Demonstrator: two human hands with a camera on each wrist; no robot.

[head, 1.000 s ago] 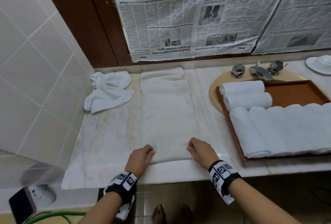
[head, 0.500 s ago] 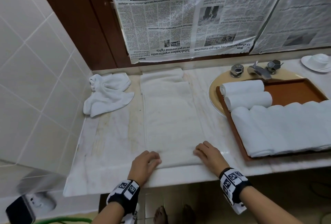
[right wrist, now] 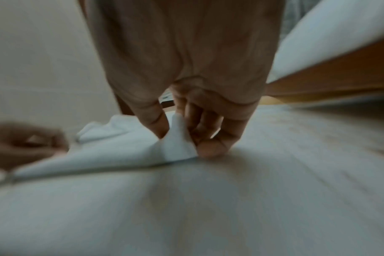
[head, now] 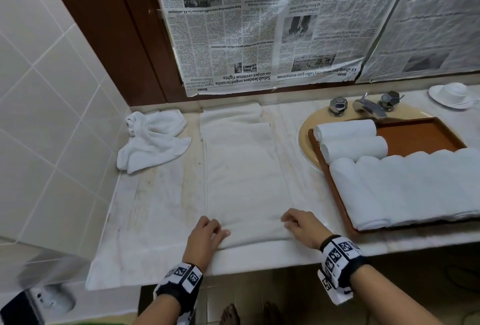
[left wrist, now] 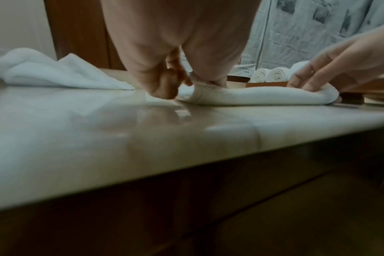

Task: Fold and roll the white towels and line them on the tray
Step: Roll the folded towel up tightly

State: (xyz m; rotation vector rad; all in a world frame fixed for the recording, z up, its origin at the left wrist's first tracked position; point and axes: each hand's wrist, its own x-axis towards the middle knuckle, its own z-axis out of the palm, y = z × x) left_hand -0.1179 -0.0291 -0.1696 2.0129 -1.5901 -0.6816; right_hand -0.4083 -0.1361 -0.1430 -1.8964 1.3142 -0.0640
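Towel handling: the folded towel (head: 244,176) looks soft, light and limp; I judge it will sag and skew unless both near corners move together, and the first turn will loosen if let go.
Where to hold: at the near edge, one hand at each corner, where the cloth is already curled up into a low first turn.
Towel look: white terry, folded into a long narrow strip with a doubled flap at the far end; its near end is raised in a soft hump.
Towel place: flat on the marble counter (head: 161,207), running from the front edge toward the wall, between the loose towel and the tray.
Left hand (head: 205,237): fingers curled, pinching the near left corner of the strip.
Right hand (head: 302,224): thumb and fingers pinch the near right corner, lifting a small peak of cloth.
Tray (head: 420,135): brown, set over the basin to the right; rolled towels (head: 348,140) lie on it in rows, with bare room at the back.
Loose towel (head: 153,140): crumpled near the tiled wall, not yet folded.
Wall: newspaper (head: 259,25) hangs behind the counter.
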